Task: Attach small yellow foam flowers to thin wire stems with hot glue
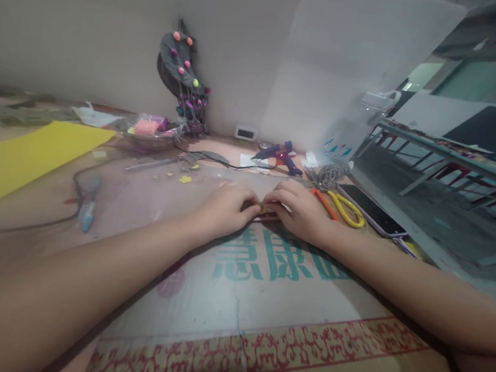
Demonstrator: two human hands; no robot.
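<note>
My left hand (226,209) and my right hand (300,210) meet fingertip to fingertip over a flattened cardboard sheet (248,290) with green printed characters. Both pinch a small yellowish-brown piece (264,208) between them; it is too small to name. A thin dark strip lies just under the fingers. Both forearms rest on the cardboard.
Yellow-handled scissors (341,207) and a phone (374,209) lie right of my right hand. A blue glue gun (280,155), grey yarn (331,173), a bowl of coloured bits (150,131), a yellow sheet (20,159), a cable with a blue tool (87,209) and a dark pom-pom ornament (181,76) surround them.
</note>
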